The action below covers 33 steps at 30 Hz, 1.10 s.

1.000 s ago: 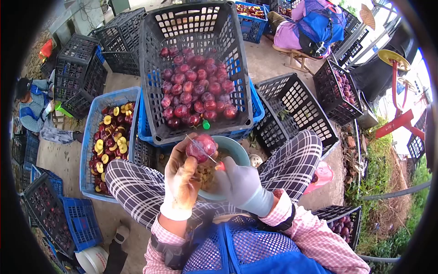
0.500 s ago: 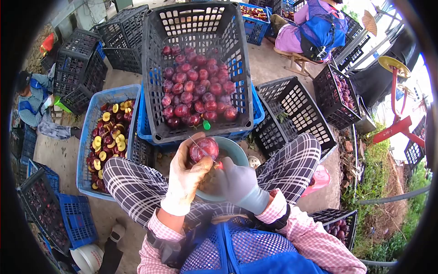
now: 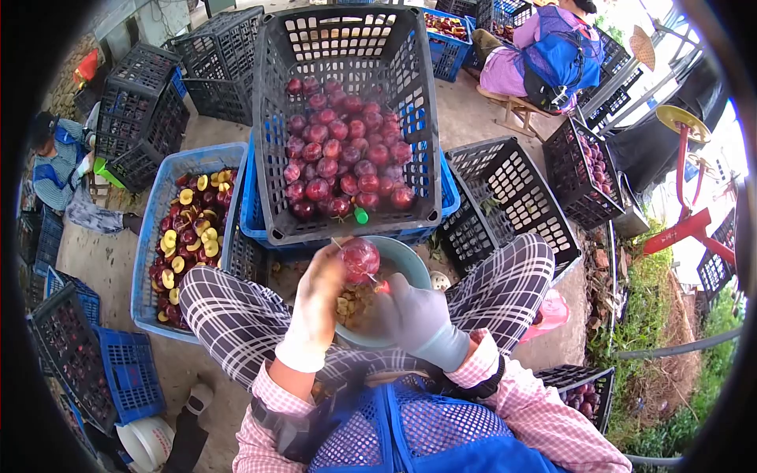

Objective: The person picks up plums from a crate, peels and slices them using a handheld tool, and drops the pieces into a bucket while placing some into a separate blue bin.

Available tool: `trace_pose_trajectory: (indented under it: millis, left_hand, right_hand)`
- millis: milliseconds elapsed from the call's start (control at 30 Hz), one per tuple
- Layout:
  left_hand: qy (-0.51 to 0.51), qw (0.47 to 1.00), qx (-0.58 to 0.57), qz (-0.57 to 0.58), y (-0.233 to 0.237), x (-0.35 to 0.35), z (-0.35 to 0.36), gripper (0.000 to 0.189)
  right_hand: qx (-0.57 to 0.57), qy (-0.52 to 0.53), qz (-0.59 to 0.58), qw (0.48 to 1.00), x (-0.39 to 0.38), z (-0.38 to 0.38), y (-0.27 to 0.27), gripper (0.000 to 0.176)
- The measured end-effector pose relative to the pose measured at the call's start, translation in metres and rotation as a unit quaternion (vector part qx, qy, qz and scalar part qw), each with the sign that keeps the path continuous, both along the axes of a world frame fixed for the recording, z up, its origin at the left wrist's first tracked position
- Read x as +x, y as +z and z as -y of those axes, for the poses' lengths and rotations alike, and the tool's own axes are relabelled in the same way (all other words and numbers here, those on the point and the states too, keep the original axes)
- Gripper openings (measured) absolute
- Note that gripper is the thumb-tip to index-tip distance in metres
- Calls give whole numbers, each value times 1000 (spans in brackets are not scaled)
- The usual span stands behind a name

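A whole red plum (image 3: pixel 360 260) sits in my left hand (image 3: pixel 313 303), which wears a pale, stained glove and is blurred by motion. My right hand (image 3: pixel 415 318), in a grey glove, is closed around a small knife (image 3: pixel 382 288) with a red handle; its thin blade lies against the plum. Beneath both hands is a light blue basin (image 3: pixel 419 268) with brownish pieces at the bottom. Just beyond it, a black crate (image 3: pixel 428 150) holds many whole plums, with a small green object (image 3: pixel 361 215) at their near edge.
At my left stands a light blue crate (image 3: pixel 144 244) of cut plums showing yellow flesh. A black crate (image 3: pixel 512 185) leans beyond my right knee, and another with plums (image 3: pixel 591 165) is farther right. Two people (image 3: pixel 544 59) sit at work nearby. A pink bag (image 3: pixel 550 313) lies right.
My left fingers have shifted around the plum, and the plum has turned slightly against the blade. My right hand stays close beside it. The view has moved a little.
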<state>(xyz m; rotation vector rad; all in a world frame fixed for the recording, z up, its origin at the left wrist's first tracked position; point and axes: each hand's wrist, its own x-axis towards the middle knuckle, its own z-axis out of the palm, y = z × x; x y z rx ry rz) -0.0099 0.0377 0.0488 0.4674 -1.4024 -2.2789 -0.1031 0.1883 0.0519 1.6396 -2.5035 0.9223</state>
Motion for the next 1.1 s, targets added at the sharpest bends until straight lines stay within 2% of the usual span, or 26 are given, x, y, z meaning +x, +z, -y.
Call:
trace_pose_trajectory:
  millis: [33, 100, 200, 267, 333, 400, 433, 500, 600, 633, 667, 700, 733, 767, 800, 833, 867, 900, 933, 1000, 1067, 1100]
  left_hand:
    - [-83, 977, 182, -72, 3, 0, 3, 60]
    - [-79, 979, 179, -58, 7, 1, -1, 60]
    - [-83, 977, 185, -69, 6, 2, 0, 58]
    - [20, 998, 48, -18, 9, -1, -6, 49]
    - [32, 999, 27, -18, 8, 2, -7, 51]
    - [66, 991, -106, 37, 9, 3, -7, 50]
    - [66, 991, -106, 38, 7, 2, -7, 50]
    - [27, 993, 108, -48, 4, -2, -7, 47]
    - [-24, 992, 103, -62, 5, 0, -4, 46]
    - [10, 994, 80, -80, 1, -2, -7, 47]
    - [11, 993, 80, -81, 2, -3, -6, 47]
    - [53, 997, 13, -55, 2, -3, -5, 49]
    - [95, 994, -53, -29, 2, -4, -5, 51]
    - [75, 987, -141, 12, 4, 1, 1, 57]
    - [72, 987, -141, 12, 4, 1, 0, 57]
    - [58, 976, -210, 3, 5, 1, -2, 61]
    - [44, 960, -276, -8, 4, 1, -4, 64]
    - [36, 936, -350, -28, 0, 0, -5, 59]
    - [71, 903, -423, -20, -7, -1, -6, 51]
    - [85, 931, -355, -21, 13, -4, -14, 49]
    - [114, 943, -312, 6, 5, -5, -19, 46]
    - [140, 952, -270, 31, 1, -5, -21, 46]
  right_hand:
    - [0, 0, 0, 1000, 1, 0, -1, 24]
    - [4, 3, -30, 1000, 3, 1, -4, 12]
    - [-38, -21, 11, 999, 5, 4, 10, 16]
    - [-19, -32, 9, 999, 5, 5, 8, 17]
    - [0, -44, 6, 999, 6, 5, 6, 18]
    - [18, -43, 22, 999, 6, 3, 5, 24]
    - [19, -43, 22, 999, 6, 3, 2, 24]
    - [-6, -16, 5, 1000, 3, 4, -5, 25]
    - [-17, -29, 73, 997, 3, 5, 3, 22]
    - [-17, -28, 72, 997, 3, 3, 4, 22]
    - [-65, -15, 110, 992, 3, -1, 5, 18]
    - [-111, -4, 150, 982, 4, -4, 7, 15]
    - [-110, -4, 149, 983, 2, -3, 10, 15]
    - [-163, -36, 161, 973, -1, 1, 14, 14]
    - [-216, -71, 172, 958, -5, 4, 20, 15]
    - [-226, -70, 353, 905, -11, 11, 28, 17]
    - [-226, -51, 363, 903, -18, 23, 32, 19]
    - [-172, -53, 348, 920, -23, 28, 31, 22]
    - [-116, -53, 333, 934, -27, 33, 27, 24]
    - [-137, -38, 317, 938, -22, 38, 19, 30]
    - [-168, -25, 293, 941, -14, 39, 17, 35]
    - [-213, 1, 199, 957, -12, 46, 8, 35]
